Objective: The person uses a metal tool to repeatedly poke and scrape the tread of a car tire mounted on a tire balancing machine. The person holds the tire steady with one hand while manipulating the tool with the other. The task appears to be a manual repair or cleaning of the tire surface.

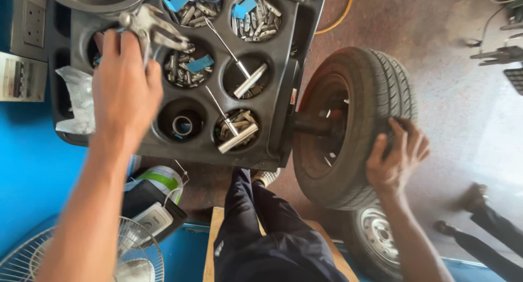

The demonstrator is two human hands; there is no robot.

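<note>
My left hand (124, 91) reaches over a black tool tray (278, 80) with round wells and grips a grey metal plier-like tool (155, 27) at its far left. My right hand (396, 154) rests with spread fingers on the tread of a black car tyre (376, 91), which sits upright on the shaft (313, 124) of the machine beside the tray. Several wells hold small grey metal wheel weights (182, 69), some with blue strips (200, 63). Metal rods (238, 138) lean in two wells. My dark trouser legs (261, 227) show below.
A second wheel with a silver steel rim (376, 235) lies on the reddish floor (452, 97) under the tyre. A fan grille (131, 257), a green and white can (163, 178) and a dark case sit at lower left against blue. Another person's shoes (474, 197) stand at the right.
</note>
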